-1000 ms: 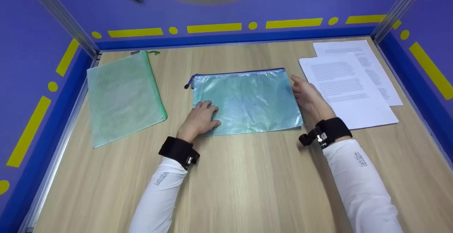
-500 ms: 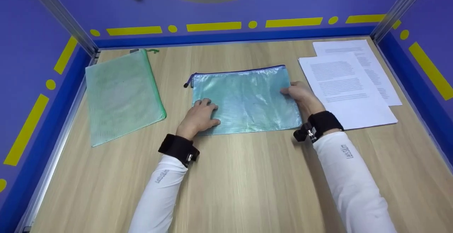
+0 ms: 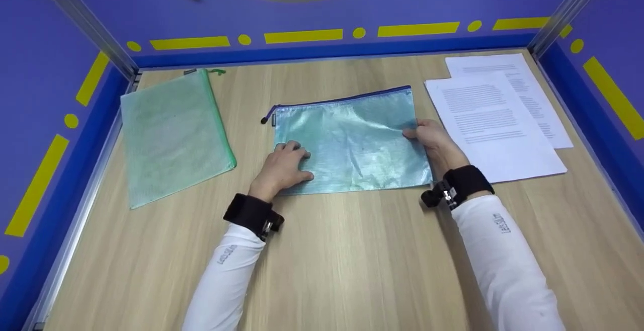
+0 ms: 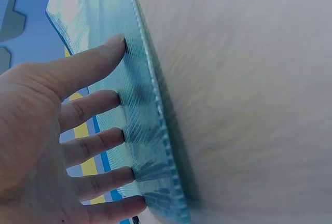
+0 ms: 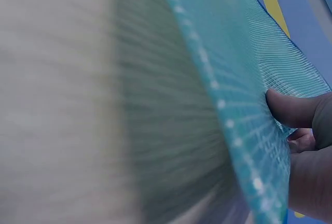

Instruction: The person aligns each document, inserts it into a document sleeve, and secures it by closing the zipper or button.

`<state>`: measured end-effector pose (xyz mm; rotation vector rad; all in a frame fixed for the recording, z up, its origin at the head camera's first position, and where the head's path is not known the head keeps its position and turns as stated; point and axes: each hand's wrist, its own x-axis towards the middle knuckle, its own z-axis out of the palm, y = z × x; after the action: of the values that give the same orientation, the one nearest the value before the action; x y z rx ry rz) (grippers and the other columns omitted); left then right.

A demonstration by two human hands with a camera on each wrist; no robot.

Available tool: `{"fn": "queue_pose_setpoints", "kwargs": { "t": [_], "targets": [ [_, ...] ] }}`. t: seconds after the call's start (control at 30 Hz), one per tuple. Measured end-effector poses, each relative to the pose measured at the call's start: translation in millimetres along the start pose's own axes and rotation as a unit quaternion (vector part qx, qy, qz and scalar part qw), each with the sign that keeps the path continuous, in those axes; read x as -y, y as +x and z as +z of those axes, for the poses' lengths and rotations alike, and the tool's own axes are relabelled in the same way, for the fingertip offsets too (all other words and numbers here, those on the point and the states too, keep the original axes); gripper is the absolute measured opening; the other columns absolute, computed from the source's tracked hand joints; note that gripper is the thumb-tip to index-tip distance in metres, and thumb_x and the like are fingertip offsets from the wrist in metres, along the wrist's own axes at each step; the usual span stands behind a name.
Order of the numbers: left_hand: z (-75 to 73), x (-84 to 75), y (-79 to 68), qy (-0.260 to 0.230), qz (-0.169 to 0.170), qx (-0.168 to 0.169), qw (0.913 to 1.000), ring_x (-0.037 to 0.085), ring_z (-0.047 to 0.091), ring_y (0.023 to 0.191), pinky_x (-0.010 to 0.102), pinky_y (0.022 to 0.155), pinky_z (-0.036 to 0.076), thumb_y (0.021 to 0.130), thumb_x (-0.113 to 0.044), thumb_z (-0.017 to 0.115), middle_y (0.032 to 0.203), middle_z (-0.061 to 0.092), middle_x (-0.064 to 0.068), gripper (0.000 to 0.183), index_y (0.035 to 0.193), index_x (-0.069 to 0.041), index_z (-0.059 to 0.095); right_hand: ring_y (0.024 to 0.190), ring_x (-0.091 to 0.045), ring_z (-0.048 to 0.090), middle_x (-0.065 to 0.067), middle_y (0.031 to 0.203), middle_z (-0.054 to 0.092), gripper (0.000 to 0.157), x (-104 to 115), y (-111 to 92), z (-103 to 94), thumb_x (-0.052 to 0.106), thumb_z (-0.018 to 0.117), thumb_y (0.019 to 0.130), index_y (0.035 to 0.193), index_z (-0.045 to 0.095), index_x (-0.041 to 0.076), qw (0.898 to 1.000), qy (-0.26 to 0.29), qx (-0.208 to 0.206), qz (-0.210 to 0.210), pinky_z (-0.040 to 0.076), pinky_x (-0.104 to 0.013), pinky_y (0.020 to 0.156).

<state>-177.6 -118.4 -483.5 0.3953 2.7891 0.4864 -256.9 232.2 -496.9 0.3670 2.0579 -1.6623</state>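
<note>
A translucent blue zipper pouch (image 3: 352,145) lies in the middle of the table, its dark purple zipper along the far edge and the pull at the far left corner. On its left end rests my left hand (image 3: 284,167), fingers spread, fingertips pressing the mesh; the left wrist view shows all five tips on the pouch (image 4: 137,115). My right hand (image 3: 435,140) pinches the right edge, thumb on top and fingers underneath. That side is raised off the table, and the right wrist view shows the thumb (image 5: 290,109) pressed on the mesh with shadow below the pouch.
A green zipper pouch (image 3: 176,140) lies flat on the left of the table. Printed paper sheets (image 3: 493,140) overlap on the right, close to my right forearm. Blue walls with yellow marks (image 3: 302,36) enclose the back and sides.
My right hand came in from beside the pouch, took hold of its right edge and lifted it; the far right corner rose. My left hand stayed in place.
</note>
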Motion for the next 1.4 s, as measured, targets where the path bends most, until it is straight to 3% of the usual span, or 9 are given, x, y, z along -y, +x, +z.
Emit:
{"fn": "queue_pose_setpoints", "kwargs": {
  "t": [0.17,0.3,0.43,0.57,0.7,0.93,1.1,1.27,1.4],
  "targets": [
    [1.0,10.1,-2.6,-0.056,-0.007,-0.014,0.9983,0.040,0.034,0.146,0.055,0.117,0.034,0.089,-0.040,0.072,0.156,0.040,0.018,0.059,0.139,-0.012,0.057,0.132,-0.024,0.042,-0.019,0.152,0.036,0.057,-2.4,-1.1,-1.3,0.006,0.051,0.100,0.152,0.031,-0.003,1.000,0.016,-0.008,0.007,0.038,-0.035,0.113],
    [2.2,20.9,-1.8,-0.121,-0.043,-0.049,0.9904,0.039,0.033,0.147,0.051,0.120,0.031,0.094,-0.037,0.065,0.159,0.033,0.021,0.063,0.148,-0.009,0.046,0.124,-0.023,0.048,-0.021,0.153,0.037,0.058,-3.4,-1.8,-2.1,0.009,0.050,0.100,0.153,0.030,-0.002,1.000,0.027,-0.006,0.004,0.045,-0.030,0.103],
    [1.3,32.0,1.6,-0.147,-0.080,-0.063,0.9838,0.040,0.027,0.150,0.050,0.123,0.026,0.097,-0.035,0.060,0.162,0.026,0.024,0.071,0.154,-0.004,0.032,0.125,-0.022,0.048,-0.021,0.157,0.033,0.061,-5.1,-0.9,-3.6,0.009,0.050,0.101,0.155,0.024,-0.001,0.999,0.040,-0.001,0.006,0.047,-0.026,0.098],
    [-4.5,39.1,9.0,-0.137,-0.106,-0.059,0.9831,0.040,0.026,0.150,0.048,0.124,0.024,0.098,-0.035,0.059,0.161,0.026,0.025,0.077,0.155,0.002,0.023,0.114,-0.017,0.054,-0.019,0.153,0.037,0.062,-6.5,-0.2,-5.8,0.009,0.051,0.101,0.156,0.023,0.001,0.999,0.053,0.002,0.008,0.050,-0.023,0.093],
    [-10.0,41.5,18.4,-0.104,-0.124,-0.056,0.9852,0.039,0.030,0.147,0.048,0.121,0.030,0.098,-0.039,0.058,0.158,0.030,0.025,0.079,0.155,0.002,0.023,0.093,-0.009,0.059,-0.012,0.132,0.049,0.061,-7.0,-1.0,-7.4,0.009,0.052,0.100,0.155,0.026,0.000,0.998,0.058,0.006,0.006,0.054,-0.021,0.082],
    [-16.9,43.0,32.9,-0.022,-0.138,-0.067,0.9879,0.041,0.039,0.129,0.053,0.107,0.038,0.096,-0.048,0.057,0.144,0.040,0.027,0.072,0.145,0.003,0.044,0.087,-0.008,0.060,-0.001,0.108,0.054,0.052,-9.0,0.9,-7.5,0.007,0.055,0.098,0.146,0.037,-0.004,0.998,0.055,0.001,0.003,0.055,-0.022,0.079],
    [-19.1,39.6,38.9,-0.022,-0.150,-0.069,0.9860,0.038,0.040,0.121,0.051,0.101,0.039,0.093,-0.053,0.059,0.139,0.041,0.026,0.074,0.138,0.004,0.051,0.085,-0.008,0.060,0.002,0.101,0.056,0.048,-8.3,-0.1,-6.5,0.008,0.056,0.098,0.142,0.041,-0.003,0.999,0.048,-0.001,0.000,0.054,-0.022,0.078],
    [-22.2,35.0,42.7,-0.083,-0.166,-0.077,0.9796,0.037,0.040,0.124,0.051,0.105,0.038,0.092,-0.049,0.060,0.141,0.042,0.025,0.074,0.141,0.004,0.048,0.081,-0.007,0.059,0.007,0.089,0.060,0.029,-9.5,0.8,-7.4,0.008,0.058,0.097,0.125,0.053,0.002,0.999,0.047,-0.005,-0.013,0.053,-0.021,0.075],
    [-25.2,34.9,42.3,-0.183,-0.183,-0.097,0.9610,0.035,0.044,0.127,0.047,0.107,0.041,0.094,-0.041,0.061,0.138,0.048,0.022,0.066,0.143,0.001,0.047,0.079,-0.006,0.058,0.008,0.085,0.060,0.018,-10.1,0.3,-7.3,0.008,0.058,0.097,0.115,0.056,0.007,0.999,0.047,-0.005,-0.025,0.052,-0.021,0.073]
  ]
}}
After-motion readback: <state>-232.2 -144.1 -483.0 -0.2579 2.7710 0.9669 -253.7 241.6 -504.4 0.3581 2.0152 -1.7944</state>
